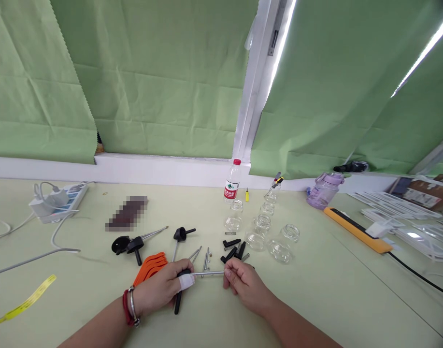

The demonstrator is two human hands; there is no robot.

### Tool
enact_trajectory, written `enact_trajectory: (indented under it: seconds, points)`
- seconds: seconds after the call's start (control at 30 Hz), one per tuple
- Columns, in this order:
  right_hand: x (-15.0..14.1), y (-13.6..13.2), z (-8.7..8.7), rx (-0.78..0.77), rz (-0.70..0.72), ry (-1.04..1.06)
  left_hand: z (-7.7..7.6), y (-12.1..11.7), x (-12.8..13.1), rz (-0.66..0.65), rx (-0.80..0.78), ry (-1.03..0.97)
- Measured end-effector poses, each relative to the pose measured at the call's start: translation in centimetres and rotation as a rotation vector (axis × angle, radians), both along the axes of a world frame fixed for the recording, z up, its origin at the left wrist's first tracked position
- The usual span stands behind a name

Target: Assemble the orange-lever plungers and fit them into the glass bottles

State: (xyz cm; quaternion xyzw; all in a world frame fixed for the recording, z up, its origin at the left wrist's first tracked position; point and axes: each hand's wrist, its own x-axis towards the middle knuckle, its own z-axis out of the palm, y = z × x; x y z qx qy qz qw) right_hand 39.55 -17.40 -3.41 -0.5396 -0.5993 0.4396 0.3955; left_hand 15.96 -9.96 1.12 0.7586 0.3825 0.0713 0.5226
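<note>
left hand [166, 280] partly hides black handle [178, 302]

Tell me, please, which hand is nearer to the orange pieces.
Left. The left hand is just beside the orange pieces; the right hand is farther away, at the right end of the metal rod.

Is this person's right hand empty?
No, the right hand pinches one end of the metal rod, whose other end meets the black part in the left hand.
</note>
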Motion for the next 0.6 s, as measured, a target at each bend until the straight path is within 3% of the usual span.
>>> enact_trajectory:
  seconds: [0.13, 0.33, 0.6]
  points:
    - [-0.04, -0.06, 0.13, 0.01, -0.011, -0.044, 0.0, 0.01, 0.03, -0.001, -0.005, -0.002]
    - [0.18, -0.1, -0.25, 0.0, 0.036, 0.069, -0.14, 0.05, -0.02, 0.002, 0.041, 0.033]
    - [0.08, -0.08, -0.13, 0.01, 0.016, -0.062, -0.39, 0.21, -0.13, -0.01, 0.027, 0.007]
